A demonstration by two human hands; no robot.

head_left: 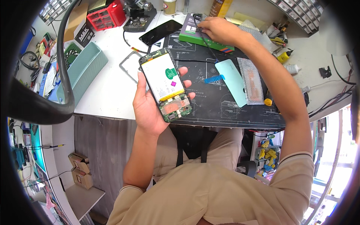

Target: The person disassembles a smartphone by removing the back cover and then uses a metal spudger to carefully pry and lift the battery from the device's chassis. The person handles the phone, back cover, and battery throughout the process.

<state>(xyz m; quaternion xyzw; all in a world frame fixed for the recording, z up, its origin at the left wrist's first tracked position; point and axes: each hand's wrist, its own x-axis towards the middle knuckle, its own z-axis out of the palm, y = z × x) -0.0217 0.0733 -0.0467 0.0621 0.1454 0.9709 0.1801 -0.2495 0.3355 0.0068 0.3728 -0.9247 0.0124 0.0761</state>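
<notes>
1. Left hand (150,112): wrapped around the lower half of the opened phone, thumb along its left edge, three fingertips showing past its right edge. Grip closed to the phone's width.
2. Opened phone (166,85): raised above the table's near edge, battery side up. Long axis runs far-left to near-right. Left hand plainly the nearer.
3. Box (193,32): green-sided, far side of the mat, beyond the phone and to its right.
4. Right hand (219,30): over the box, fingers bent, partly closed; cannot tell whether they pinch anything. Key relation, as judged: phone lies nearer the body and leftward of these fingers, well apart.
5. Pale teal cover (232,80): on the mat, right of the phone, axes roughly parallel.
</notes>
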